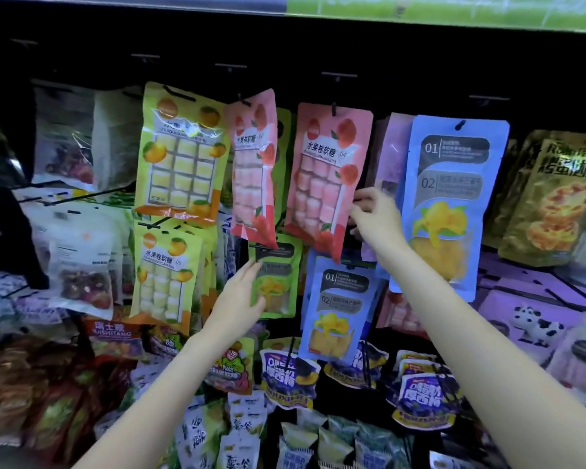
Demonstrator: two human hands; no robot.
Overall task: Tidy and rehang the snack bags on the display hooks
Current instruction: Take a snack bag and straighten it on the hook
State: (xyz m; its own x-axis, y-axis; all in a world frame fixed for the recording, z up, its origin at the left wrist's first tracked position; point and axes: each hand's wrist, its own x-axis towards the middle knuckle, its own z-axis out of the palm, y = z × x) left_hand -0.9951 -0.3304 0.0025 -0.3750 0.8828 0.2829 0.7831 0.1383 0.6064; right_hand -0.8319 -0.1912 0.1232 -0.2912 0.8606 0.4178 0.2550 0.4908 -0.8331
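Apparently steadying: right hand (374, 214) pinches the edge of the pink bag (325, 177) hanging skewed on its hook (334, 108); left hand (242, 299), fingers straight, touches the green bag (278, 275).

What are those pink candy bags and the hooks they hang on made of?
Pink candy bags: apparently thin glossy plastic film, since they show glare, crinkles and a see-through window over the candy. Hooks: probably thin dark metal wire, though the blur leaves that uncertain.
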